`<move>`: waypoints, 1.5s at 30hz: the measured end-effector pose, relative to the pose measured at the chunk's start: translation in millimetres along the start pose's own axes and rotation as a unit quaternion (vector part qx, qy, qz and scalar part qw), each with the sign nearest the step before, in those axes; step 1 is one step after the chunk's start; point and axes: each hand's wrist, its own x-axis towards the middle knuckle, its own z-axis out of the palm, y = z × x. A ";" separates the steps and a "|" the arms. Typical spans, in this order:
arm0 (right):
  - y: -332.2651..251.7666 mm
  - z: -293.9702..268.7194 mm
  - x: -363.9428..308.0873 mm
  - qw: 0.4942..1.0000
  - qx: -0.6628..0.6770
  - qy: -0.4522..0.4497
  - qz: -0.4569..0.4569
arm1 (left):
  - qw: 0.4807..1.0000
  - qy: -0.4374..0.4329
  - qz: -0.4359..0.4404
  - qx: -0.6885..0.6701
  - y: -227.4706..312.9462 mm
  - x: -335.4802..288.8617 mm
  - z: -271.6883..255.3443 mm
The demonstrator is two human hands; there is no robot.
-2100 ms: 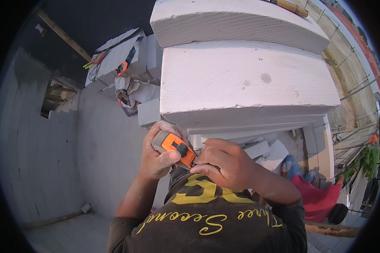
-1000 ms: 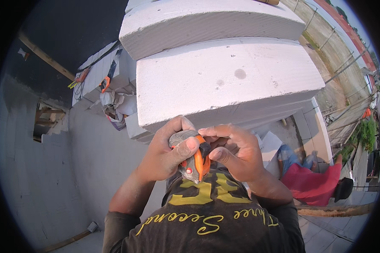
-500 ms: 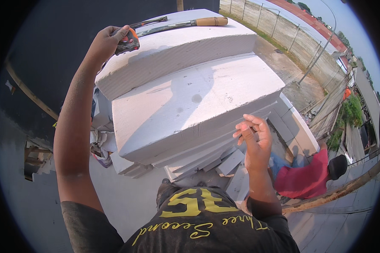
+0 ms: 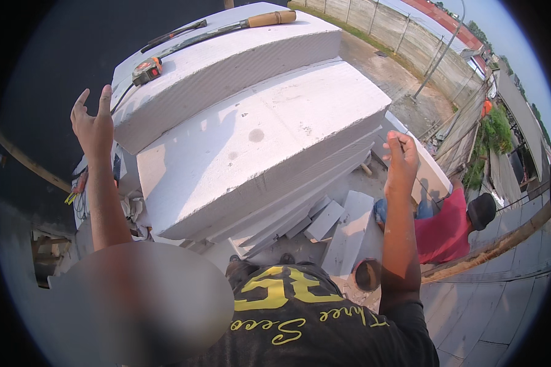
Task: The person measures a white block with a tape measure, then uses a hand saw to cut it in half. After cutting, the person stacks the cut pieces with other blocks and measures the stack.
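My left hand (image 4: pixel 94 125) is raised beside the left end of the upper white block, open, its fingers apart and empty. A tape measure (image 4: pixel 147 71) with an orange and dark case lies on that upper block (image 4: pixel 239 67), apart from the hand. Behind it rest a long tool with a wooden handle (image 4: pixel 272 18) and a short dark metal tool (image 4: pixel 174 35). My right hand (image 4: pixel 401 156) is up past the right front corner of the lower white block (image 4: pixel 257 147), touching no block. Its fingers curl in to the thumb; whatever they hold, if anything, is hidden.
Loose block pieces (image 4: pixel 349 229) lie on the floor before the stack, near a round dark-mouthed container (image 4: pixel 367 275). A person in a red shirt (image 4: pixel 441 235) bends at the right, beside a wooden pole (image 4: pixel 490 244). A blurred patch covers the lower left.
My left hand has let go of the tape measure, which now lies on the upper block, and has drawn back left. My right hand has moved right and up, its fingers more curled.
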 end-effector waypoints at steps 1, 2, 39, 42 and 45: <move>7.7 -2.5 19.7 1.000 -0.021 0.022 -0.002 | 0.996 0.025 -0.060 -0.052 -19.1 -20.1 -7.5; 17.3 -3.4 39.6 0.998 -0.041 0.041 0.000 | 0.983 0.021 -0.135 -0.119 -41.6 -40.1 -15.9; -6.1 -16.3 -14.6 0.978 0.169 0.047 0.117 | 0.610 -0.257 -0.517 -0.543 -88.9 -209.9 -164.3; -11.2 -25.1 -32.9 0.978 0.185 0.086 0.044 | 0.607 -0.252 -0.504 -0.560 -113.7 -210.3 -187.8; -38.2 -2.2 -80.7 0.979 0.158 0.123 0.028 | 0.600 -0.246 -0.514 -0.561 -148.9 -214.7 -224.6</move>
